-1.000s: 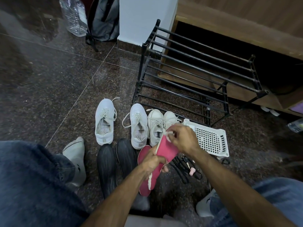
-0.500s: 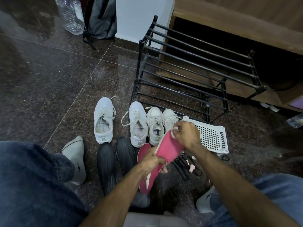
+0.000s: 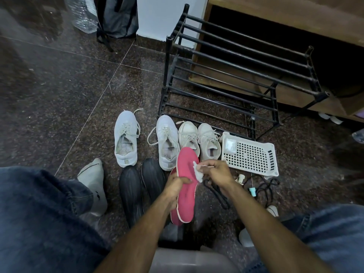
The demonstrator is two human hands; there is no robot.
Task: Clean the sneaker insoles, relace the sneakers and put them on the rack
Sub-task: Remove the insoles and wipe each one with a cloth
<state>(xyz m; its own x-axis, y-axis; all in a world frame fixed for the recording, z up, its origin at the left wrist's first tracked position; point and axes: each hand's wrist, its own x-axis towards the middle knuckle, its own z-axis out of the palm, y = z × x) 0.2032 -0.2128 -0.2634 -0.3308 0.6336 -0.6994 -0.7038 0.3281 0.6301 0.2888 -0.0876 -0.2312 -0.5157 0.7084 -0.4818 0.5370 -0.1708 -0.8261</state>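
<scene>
A pink insole (image 3: 185, 186) is gripped along its left edge by the left hand (image 3: 176, 186), its fingers curled round it, over the floor (image 3: 59, 91) at the centre of the view. A white wipe (image 3: 197, 171) is pinched in the curled fingers of the right hand (image 3: 216, 172) and pressed on the insole's upper part. A second pink insole (image 3: 173, 174) shows partly behind the first.

At 12 o'clock from the insole, four white sneakers (image 3: 167, 142) stand in a row, laces loose, in front of the black rack (image 3: 236, 75). At 2 o'clock, a white basket (image 3: 252, 154) lies on the floor, just beside the rightmost sneaker. At 3 o'clock, black laces (image 3: 218, 194) lie tangled. At 9 o'clock, two black shoes (image 3: 131, 194) lie side by side; farther left a grey sock (image 3: 94, 184) is seen. At 11 o'clock, far off, a backpack (image 3: 118, 16) and a clear bottle (image 3: 82, 14) stand. No writing can be read.
</scene>
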